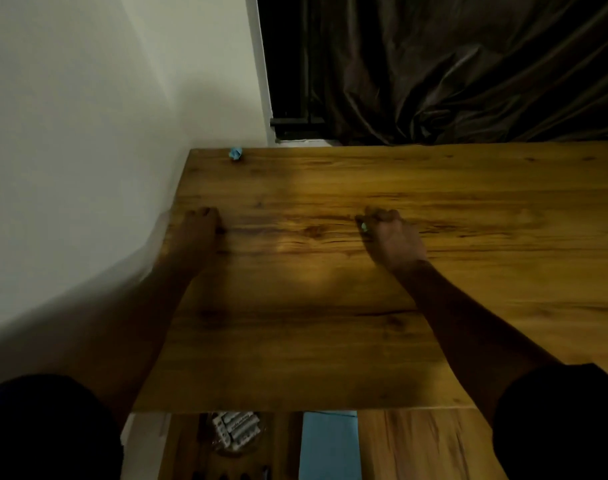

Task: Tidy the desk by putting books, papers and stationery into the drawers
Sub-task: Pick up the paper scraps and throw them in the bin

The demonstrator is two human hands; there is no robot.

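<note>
The right hand (391, 235) rests on the wooden desk (330, 323) mid-way across, fingers curled, pinching a small pale-green item (364, 227) at its left side; what the item is cannot be told. The left hand (198, 230), blurred, lies at the desk's left edge with fingers bent; whether it holds anything cannot be told. A crumpled blue scrap (235, 154) sits in the far-left corner, well apart from both hands. Below the near edge, an open drawer (185, 452) shows batteries (235, 431). A white wall (88, 133) stands left, a dark curtain (469, 64) behind.

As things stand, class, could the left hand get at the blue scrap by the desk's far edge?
Probably yes: only bare desk lies between the left hand and the blue scrap.
</note>
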